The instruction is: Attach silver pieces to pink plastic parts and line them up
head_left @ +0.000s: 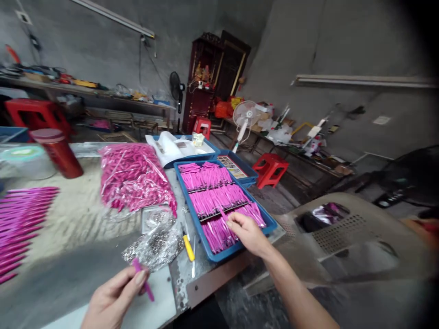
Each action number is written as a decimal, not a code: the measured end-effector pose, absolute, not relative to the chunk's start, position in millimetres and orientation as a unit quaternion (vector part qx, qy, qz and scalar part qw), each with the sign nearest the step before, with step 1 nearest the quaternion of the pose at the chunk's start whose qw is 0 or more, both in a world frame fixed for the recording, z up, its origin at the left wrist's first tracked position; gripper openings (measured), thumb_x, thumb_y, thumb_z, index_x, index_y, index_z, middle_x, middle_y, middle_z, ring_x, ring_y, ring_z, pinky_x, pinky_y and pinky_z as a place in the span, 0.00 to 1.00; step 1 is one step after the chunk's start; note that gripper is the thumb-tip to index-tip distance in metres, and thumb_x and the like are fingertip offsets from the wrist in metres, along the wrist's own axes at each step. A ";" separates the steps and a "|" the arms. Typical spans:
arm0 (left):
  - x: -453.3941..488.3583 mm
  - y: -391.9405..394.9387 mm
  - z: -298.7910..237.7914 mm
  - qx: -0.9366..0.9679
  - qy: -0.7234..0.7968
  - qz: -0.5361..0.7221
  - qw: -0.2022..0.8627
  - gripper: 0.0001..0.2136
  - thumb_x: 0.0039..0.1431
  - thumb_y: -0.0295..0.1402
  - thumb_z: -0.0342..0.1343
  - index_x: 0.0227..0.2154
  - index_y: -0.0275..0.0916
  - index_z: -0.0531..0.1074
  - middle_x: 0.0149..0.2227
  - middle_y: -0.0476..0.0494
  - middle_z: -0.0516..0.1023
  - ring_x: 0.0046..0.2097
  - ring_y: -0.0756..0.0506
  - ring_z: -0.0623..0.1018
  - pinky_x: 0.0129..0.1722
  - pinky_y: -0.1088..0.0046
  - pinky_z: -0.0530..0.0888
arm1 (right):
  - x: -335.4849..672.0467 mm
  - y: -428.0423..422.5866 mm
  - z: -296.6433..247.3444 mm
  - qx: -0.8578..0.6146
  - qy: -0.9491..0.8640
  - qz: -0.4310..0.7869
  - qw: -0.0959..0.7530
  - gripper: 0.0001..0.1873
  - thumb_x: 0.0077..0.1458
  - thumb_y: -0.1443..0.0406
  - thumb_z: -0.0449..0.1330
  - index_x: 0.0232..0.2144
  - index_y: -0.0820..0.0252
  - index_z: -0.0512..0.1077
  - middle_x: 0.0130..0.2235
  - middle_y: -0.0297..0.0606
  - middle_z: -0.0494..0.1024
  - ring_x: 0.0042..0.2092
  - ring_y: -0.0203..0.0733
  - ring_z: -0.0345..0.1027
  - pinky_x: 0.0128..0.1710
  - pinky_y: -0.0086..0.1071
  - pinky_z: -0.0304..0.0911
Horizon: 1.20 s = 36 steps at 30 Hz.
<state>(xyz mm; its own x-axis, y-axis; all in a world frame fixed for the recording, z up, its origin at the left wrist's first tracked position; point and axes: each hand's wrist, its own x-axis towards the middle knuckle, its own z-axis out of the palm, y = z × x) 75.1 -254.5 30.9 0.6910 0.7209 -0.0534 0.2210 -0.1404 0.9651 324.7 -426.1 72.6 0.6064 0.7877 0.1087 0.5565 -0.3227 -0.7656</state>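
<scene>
My left hand (115,297) is low over the table's near edge, pinched shut on a short pink pen part (143,278). My right hand (247,233) reaches into the blue tray (192,211) at the table's right corner. Its fingers are closed on a thin pink piece (223,215) among the rows of pink parts (216,196) stacked there. A clear bag of small metal bits (154,244) lies just beyond my left hand.
A big clear bag of pink parts (133,176) lies mid-table, pink rods (20,224) lie in a row at the left, and a red cup (60,153) stands behind. A yellow-handled tool (188,246) lies beside the tray. A beige plastic chair (343,246) stands to the right.
</scene>
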 end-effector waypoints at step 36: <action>85.0 -291.7 30.9 0.484 0.303 0.238 0.786 0.12 0.40 0.39 0.59 0.19 0.33 0.69 0.18 0.52 0.65 0.23 0.54 0.63 0.25 0.79 0.62 | 184.7 -376.2 17.8 -0.648 -0.422 0.369 0.515 0.14 0.51 0.57 0.51 0.22 0.61 0.63 0.21 0.30 0.62 0.24 0.32 0.54 0.24 0.26 0.53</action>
